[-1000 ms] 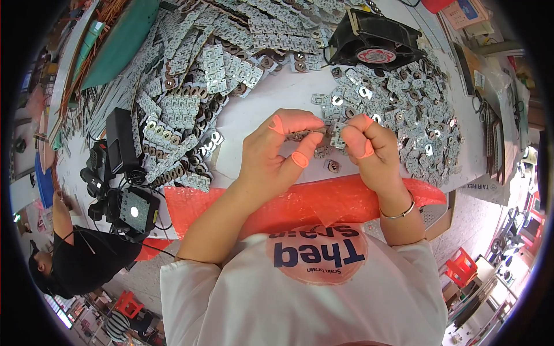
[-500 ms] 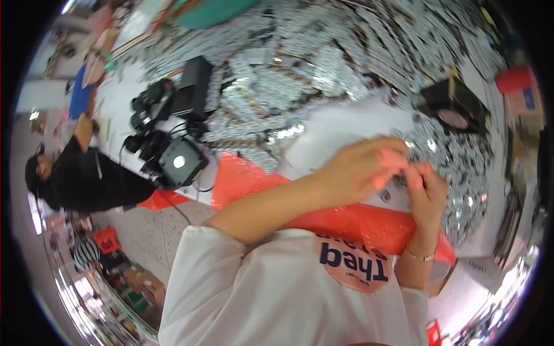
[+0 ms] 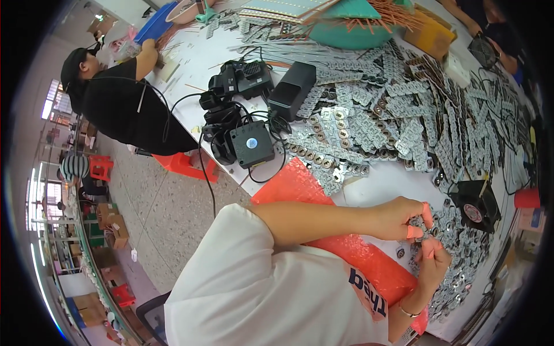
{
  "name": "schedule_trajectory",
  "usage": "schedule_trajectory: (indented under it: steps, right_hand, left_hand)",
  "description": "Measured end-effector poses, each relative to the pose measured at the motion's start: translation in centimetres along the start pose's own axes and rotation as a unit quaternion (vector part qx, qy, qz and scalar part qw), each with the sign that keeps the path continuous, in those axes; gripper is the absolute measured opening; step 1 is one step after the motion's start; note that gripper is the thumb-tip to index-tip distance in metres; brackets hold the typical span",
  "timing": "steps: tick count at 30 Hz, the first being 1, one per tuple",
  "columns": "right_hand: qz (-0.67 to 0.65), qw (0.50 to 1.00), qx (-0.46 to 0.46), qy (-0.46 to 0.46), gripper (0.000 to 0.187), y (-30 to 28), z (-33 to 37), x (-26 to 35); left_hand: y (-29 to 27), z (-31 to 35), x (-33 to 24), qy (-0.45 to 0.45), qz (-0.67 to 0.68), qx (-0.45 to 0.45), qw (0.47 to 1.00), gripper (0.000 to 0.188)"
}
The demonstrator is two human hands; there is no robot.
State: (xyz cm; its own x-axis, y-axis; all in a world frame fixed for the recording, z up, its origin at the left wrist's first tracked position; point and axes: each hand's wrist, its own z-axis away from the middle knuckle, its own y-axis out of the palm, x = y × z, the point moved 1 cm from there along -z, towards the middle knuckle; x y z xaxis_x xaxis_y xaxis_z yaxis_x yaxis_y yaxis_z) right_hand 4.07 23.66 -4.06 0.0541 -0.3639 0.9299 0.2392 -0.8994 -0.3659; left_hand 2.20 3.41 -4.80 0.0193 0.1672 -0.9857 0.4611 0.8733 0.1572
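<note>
Work sits at four o'clock in the head view. We find the left hand (image 3: 398,220) pinched, thumb and forefinger in orange finger covers (image 3: 427,214), on a small grey part (image 3: 416,221), partly hidden. The right hand (image 3: 433,262) is just beside it at about five o'clock, fingertips together; we cannot tell whether they grip anything. Taking the hands as clock centre, we note loose parts (image 3: 461,248) from three to five o'clock, a black fan (image 3: 476,206) at two, grey strips (image 3: 412,141) toward twelve and red wrap (image 3: 369,256) at eight. We judge the step in hand to be close two-handed handling of that part. In our view, the next move calls for a firm left pinch and small, controlled right fingertip motion.
</note>
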Motion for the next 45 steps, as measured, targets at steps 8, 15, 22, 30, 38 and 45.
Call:
schedule_trajectory:
  steps: [8, 15, 22, 30, 38, 45]
  right_hand:
    - [-0.360, 0.908, -0.127, 0.175, 0.008, 1.3, 1.0, 1.9]
    - [-0.255, 0.958, -0.098, 0.094, 0.008, 1.8, -0.6, 1.2]
    - [-0.074, 0.995, -0.063, 0.020, 0.012, 1.1, 0.0, 1.2]
    - [-0.121, 0.990, -0.074, -0.015, 0.020, 1.7, 0.0, 0.7]
    - [-0.024, 0.994, -0.103, -0.029, 0.014, 0.5, -0.8, 0.9]
    - [0.058, 0.992, -0.110, -0.014, 0.014, -0.2, -0.6, 1.2]
  left_hand:
    - [0.1, -1.0, -0.9, -0.113, 0.254, 0.071, 0.958, 0.017]
    - [-0.2, -0.4, -1.2, 0.102, 0.007, -0.007, 0.995, 0.018]
    - [0.7, -0.4, -0.4, 0.145, -0.157, -0.062, 0.975, 0.021]
    - [0.8, -0.6, -0.3, 0.161, -0.139, -0.066, 0.975, 0.022]
    - [0.2, -0.6, -0.2, 0.121, -0.201, -0.026, 0.972, 0.020]
    - [0.3, -0.7, -0.1, 0.061, -0.145, -0.025, 0.987, 0.021]
